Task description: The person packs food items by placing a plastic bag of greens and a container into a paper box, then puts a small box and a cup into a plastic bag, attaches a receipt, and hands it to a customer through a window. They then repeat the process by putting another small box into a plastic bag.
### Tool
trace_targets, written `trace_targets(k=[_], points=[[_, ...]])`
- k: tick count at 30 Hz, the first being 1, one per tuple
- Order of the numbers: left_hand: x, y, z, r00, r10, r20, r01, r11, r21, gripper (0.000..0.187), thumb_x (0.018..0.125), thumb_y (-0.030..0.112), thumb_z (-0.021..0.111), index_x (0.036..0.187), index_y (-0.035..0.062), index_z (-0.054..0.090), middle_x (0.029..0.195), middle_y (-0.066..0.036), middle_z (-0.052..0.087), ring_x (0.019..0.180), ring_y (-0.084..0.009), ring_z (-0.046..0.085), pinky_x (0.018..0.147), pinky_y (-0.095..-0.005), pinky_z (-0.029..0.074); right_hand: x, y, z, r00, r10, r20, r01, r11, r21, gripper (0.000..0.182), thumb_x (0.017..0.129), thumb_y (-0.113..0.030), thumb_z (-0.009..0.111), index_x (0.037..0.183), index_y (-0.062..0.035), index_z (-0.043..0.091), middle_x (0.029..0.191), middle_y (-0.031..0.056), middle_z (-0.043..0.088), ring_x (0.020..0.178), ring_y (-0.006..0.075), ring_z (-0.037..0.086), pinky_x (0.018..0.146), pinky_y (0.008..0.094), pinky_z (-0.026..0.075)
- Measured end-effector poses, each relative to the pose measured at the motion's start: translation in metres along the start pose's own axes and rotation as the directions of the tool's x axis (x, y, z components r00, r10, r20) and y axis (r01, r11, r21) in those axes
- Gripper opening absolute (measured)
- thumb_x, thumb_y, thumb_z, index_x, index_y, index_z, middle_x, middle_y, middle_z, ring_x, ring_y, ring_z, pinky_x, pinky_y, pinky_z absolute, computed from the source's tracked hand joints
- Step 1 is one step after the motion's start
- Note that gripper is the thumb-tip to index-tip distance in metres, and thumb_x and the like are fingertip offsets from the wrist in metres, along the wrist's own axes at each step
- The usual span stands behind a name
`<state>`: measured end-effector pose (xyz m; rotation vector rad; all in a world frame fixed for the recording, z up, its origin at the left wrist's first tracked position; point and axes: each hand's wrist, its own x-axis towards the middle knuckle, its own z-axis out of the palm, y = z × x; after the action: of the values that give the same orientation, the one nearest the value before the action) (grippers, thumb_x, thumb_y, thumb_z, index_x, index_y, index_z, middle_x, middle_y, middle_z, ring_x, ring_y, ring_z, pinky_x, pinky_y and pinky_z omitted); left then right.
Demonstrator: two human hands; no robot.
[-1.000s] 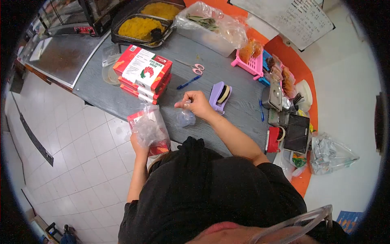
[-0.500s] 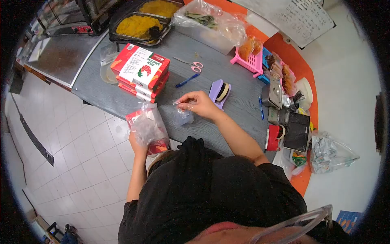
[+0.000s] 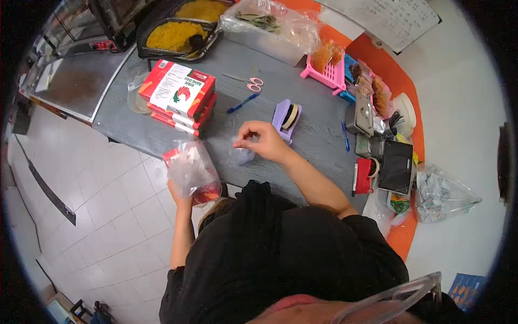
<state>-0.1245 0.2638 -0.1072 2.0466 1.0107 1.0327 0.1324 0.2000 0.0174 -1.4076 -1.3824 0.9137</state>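
My left hand (image 3: 182, 195) grips a red box (image 3: 206, 193) that sits in a clear plastic bag (image 3: 190, 167), held over the table's front edge. The bunched plastic covers most of the box and some of my fingers. My right hand (image 3: 263, 141) is closed in a pinch at the top of a small clear plastic bag (image 3: 241, 156) on the grey table. What lies inside that small bag is too blurred to tell. Just right of my right hand stands a purple tape dispenser (image 3: 287, 122). A stack of red and white printed boxes (image 3: 178, 94) rises beyond my left hand.
Pink-handled scissors (image 3: 253, 84) and a blue pen (image 3: 243, 103) lie mid-table. At the back are trays of yellow food (image 3: 175, 38) and a plastic-covered bin (image 3: 264, 43). Pink basket (image 3: 326, 74), metal container (image 3: 360, 119), red tape dispenser (image 3: 363, 176) and black tablet (image 3: 395, 167) line the right side.
The view has shifted slightly, so the table things appear a little further left. Both hands keep their holds; the whitish bit that showed at my right fingertips is now less visible.
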Motion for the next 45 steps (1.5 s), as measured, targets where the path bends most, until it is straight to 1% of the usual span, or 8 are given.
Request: trace_targets(k=[13, 15, 23, 25, 31, 35, 37, 45], points=[[-0.027, 0.01, 0.102, 0.894, 0.445, 0.056, -0.417, 0.779, 0.469, 0.026, 0.077, 0.022, 0.054, 0.094, 0.0036, 0.059, 0.082, -0.011, 0.06, 0.078, -0.0249, 0.057, 0.069, -0.0333, 0.045, -0.158, -0.023, -0.078, 0.896, 0.149, -0.418, -0.145, 0.989, 0.044, 0.01, 0.081, 0.002, 0.053, 0.086, 0.0052, 0.06, 0.084, 0.0093, 0.059, 0.071, 0.0126, 0.056, 0.065, 0.0238, 0.045], [-0.011, 0.081, 0.105, 0.86, 0.091, 0.502, -0.397, 0.736, 0.548, 0.022, 0.075, 0.027, 0.056, 0.081, 0.0057, 0.06, 0.072, -0.011, 0.058, 0.07, -0.027, 0.058, 0.061, -0.0354, 0.045, -0.182, -0.011, -0.087, 0.811, 0.215, -0.544, -0.194, 0.976, 0.096, 0.01, 0.081, 0.001, 0.053, 0.088, 0.0045, 0.06, 0.081, 0.0084, 0.06, 0.069, 0.012, 0.056, 0.065, 0.0233, 0.046], [-0.028, 0.146, 0.182, 0.808, 0.06, 0.587, -0.265, 0.926, 0.269, 0.019, 0.07, 0.024, 0.058, 0.069, 0.0056, 0.059, 0.063, -0.011, 0.057, 0.061, -0.0295, 0.058, 0.055, -0.0367, 0.045, -0.28, 0.024, -0.138, 0.547, 0.124, -0.828, -0.163, 0.986, 0.04, 0.017, 0.075, -0.002, 0.06, 0.092, -0.0002, 0.061, 0.077, 0.0047, 0.059, 0.07, 0.0113, 0.054, 0.063, 0.0235, 0.043], [-0.033, 0.145, 0.205, 0.872, 0.258, 0.417, -0.156, 0.952, -0.263, 0.019, 0.072, 0.02, 0.056, 0.076, 0.0025, 0.061, 0.067, -0.01, 0.059, 0.063, -0.0269, 0.058, 0.058, -0.0364, 0.046, -0.296, 0.032, -0.149, 0.543, 0.042, -0.839, -0.165, 0.985, -0.058, 0.018, 0.075, -0.002, 0.06, 0.093, -0.0011, 0.061, 0.078, 0.0051, 0.059, 0.071, 0.0119, 0.054, 0.063, 0.0237, 0.043], [-0.064, 0.098, 0.263, 0.864, 0.027, 0.502, -0.116, 0.982, 0.147, 0.029, 0.079, 0.016, 0.048, 0.103, -0.0006, 0.055, 0.106, -0.017, 0.055, 0.098, -0.0266, 0.051, 0.086, -0.0377, 0.037, -0.321, 0.039, -0.157, 0.586, -0.009, -0.811, -0.299, 0.927, -0.226, 0.017, 0.074, -0.002, 0.059, 0.09, -0.004, 0.062, 0.078, 0.0073, 0.056, 0.072, 0.0166, 0.054, 0.064, 0.0257, 0.041], [-0.056, 0.127, 0.277, 0.91, 0.112, 0.398, -0.095, 0.994, -0.062, 0.038, 0.081, 0.019, 0.049, 0.114, -0.0002, 0.049, 0.104, -0.019, 0.053, 0.094, -0.029, 0.049, 0.084, -0.0374, 0.037, -0.321, 0.018, -0.163, 0.645, -0.1, -0.757, -0.272, 0.896, -0.35, 0.009, 0.077, -0.006, 0.055, 0.085, -0.0036, 0.058, 0.081, 0.0094, 0.055, 0.081, 0.0251, 0.053, 0.072, 0.0329, 0.04], [-0.054, 0.143, 0.282, 0.919, -0.148, 0.365, 0.283, 0.893, -0.351, 0.038, 0.081, 0.023, 0.054, 0.107, -0.0045, 0.051, 0.103, -0.013, 0.053, 0.095, -0.0251, 0.048, 0.085, -0.0345, 0.037, -0.317, 0.012, -0.169, 0.682, -0.098, -0.725, -0.258, 0.896, -0.363, 0.008, 0.078, -0.007, 0.052, 0.085, -0.0039, 0.055, 0.083, 0.01, 0.054, 0.084, 0.0279, 0.052, 0.074, 0.0354, 0.04], [-0.041, 0.196, 0.231, 0.648, -0.363, 0.669, 0.705, 0.619, -0.347, 0.037, 0.079, 0.021, 0.06, 0.106, -0.0016, 0.051, 0.097, -0.009, 0.053, 0.086, -0.0185, 0.051, 0.078, -0.028, 0.04, -0.308, -0.028, -0.207, 0.984, 0.172, -0.047, -0.148, 0.64, -0.754, 0.022, 0.077, -0.006, 0.051, 0.099, -0.0045, 0.05, 0.088, 0.0151, 0.055, 0.089, 0.0315, 0.051, 0.076, 0.0403, 0.041]])
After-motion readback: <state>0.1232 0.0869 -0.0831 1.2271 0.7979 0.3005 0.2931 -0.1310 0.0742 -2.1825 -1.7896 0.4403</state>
